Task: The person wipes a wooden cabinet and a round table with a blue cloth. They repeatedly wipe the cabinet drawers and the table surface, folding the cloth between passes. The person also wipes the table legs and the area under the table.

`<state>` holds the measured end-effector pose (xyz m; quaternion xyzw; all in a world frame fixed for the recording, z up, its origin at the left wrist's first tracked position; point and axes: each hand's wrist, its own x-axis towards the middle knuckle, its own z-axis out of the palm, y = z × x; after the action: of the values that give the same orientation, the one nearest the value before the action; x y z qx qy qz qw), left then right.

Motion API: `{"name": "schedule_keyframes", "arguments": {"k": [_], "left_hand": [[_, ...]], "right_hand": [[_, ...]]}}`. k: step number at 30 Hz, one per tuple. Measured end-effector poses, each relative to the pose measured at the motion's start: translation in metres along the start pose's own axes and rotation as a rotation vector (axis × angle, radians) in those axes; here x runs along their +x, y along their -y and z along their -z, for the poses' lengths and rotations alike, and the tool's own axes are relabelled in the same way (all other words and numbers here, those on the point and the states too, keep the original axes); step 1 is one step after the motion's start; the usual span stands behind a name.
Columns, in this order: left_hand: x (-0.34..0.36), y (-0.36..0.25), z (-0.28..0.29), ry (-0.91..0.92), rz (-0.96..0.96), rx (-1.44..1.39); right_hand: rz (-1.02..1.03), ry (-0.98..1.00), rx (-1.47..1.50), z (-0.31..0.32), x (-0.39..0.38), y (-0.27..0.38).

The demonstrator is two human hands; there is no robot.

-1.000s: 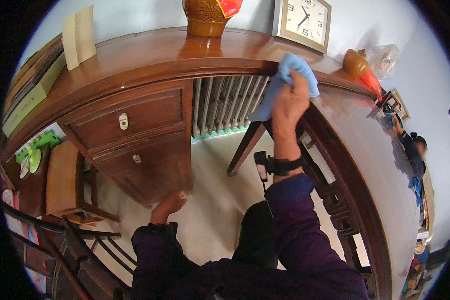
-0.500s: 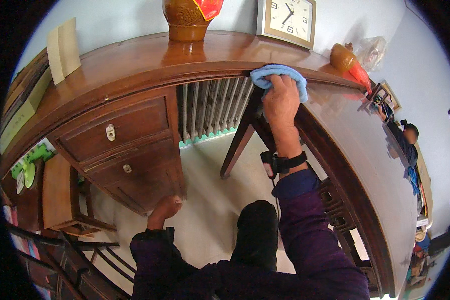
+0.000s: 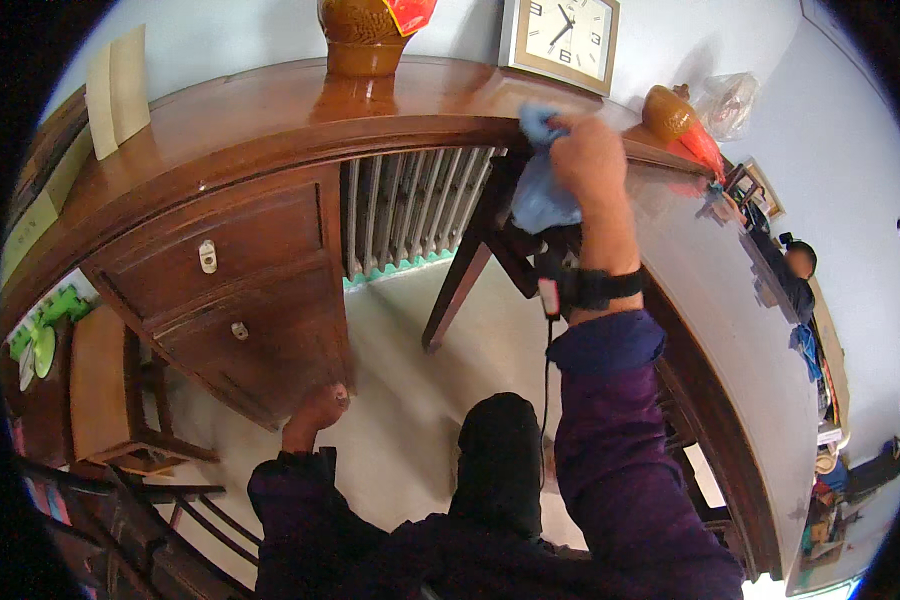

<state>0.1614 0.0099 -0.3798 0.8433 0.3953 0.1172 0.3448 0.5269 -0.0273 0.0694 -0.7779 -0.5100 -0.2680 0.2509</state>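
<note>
In my right hand [image 3: 588, 165] is a blue cloth [image 3: 545, 190], bunched at the fingers with part of it hanging down. The hand is slightly smeared by motion. It is at the front edge of the brown wooden cabinet top [image 3: 440, 100], beside the corner where the square table [image 3: 730, 290] begins. My left hand [image 3: 318, 408] is low, in front of the cabinet's lower door [image 3: 260, 340], fingers curled in and nothing visible in them. Whether it touches the door I cannot tell.
On the cabinet top stand a brown jar [image 3: 362, 40], a square clock [image 3: 560, 45] and a gourd-shaped ornament [image 3: 670, 115]. Folded cardboard [image 3: 117, 90] leans at the left. A radiator [image 3: 410, 210] is behind the opening. A dark chair [image 3: 140, 510] and wooden stool [image 3: 105, 380] stand left.
My right hand has moved slightly right and lifted, and the cloth, bunched against the edge before, now hangs down from it. My left hand stays curled. The whole view has shifted a little.
</note>
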Motion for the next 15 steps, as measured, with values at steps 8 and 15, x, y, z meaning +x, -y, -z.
{"name": "schedule_keyframes", "arguments": {"k": [8, 15], "left_hand": [[0.003, 0.002, 0.002, 0.013, 0.036, 0.040], [0.008, 0.001, 0.001, 0.059, 0.060, 0.037]], "right_hand": [[0.108, -0.157, -0.187, 0.093, 0.122, -0.111], [0.167, 0.170, -1.083, 0.090, 0.103, -0.319]]}}
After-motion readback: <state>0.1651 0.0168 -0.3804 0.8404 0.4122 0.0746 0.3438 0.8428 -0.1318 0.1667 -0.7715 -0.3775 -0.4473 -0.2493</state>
